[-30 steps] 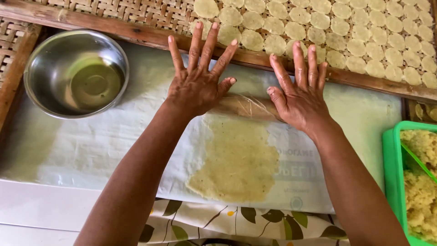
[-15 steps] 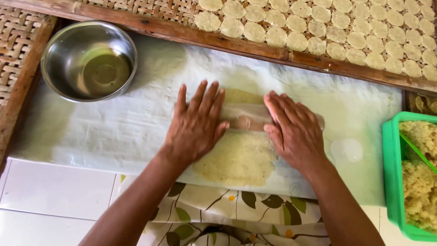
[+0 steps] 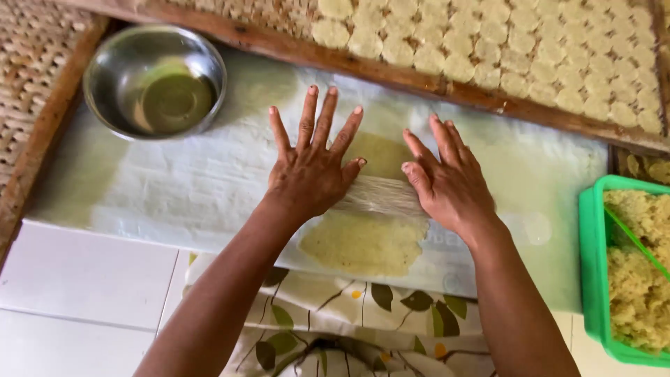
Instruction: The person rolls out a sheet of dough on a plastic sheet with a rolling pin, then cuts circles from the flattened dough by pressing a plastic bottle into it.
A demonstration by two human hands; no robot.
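Head view, hands: the left hand (image 3: 312,171) and the right hand (image 3: 447,183) lie flat and open, fingers spread, palms down on the two ends of a rolling pin (image 3: 380,196); they grip nothing, they press; the two hands sit apart with the pin's blurred middle showing between them.
Head view, dough: a thin yellowish dough sheet (image 3: 364,241) lies under the pin on a pale plastic sheet (image 3: 174,188); it reaches out on both sides of the pin, towards the person and away; its near edge is ragged and uneven.
Head view, done: the dough looks already flattened thin over most of its spread; on the woven tray (image 3: 209,17) at the far side, rows of small round cut discs (image 3: 488,49) lie close together, filling much of what shows.
Head view, left: judging by the rough edge, the sheet seems to want more rolling; no discs are cut from it yet; the green tub (image 3: 593,279) at the right holds plenty of crumbly dough not yet rolled.
Head view, nearby: a steel bowl (image 3: 155,80) with a little liquid stands well apart at the far left, untouched.
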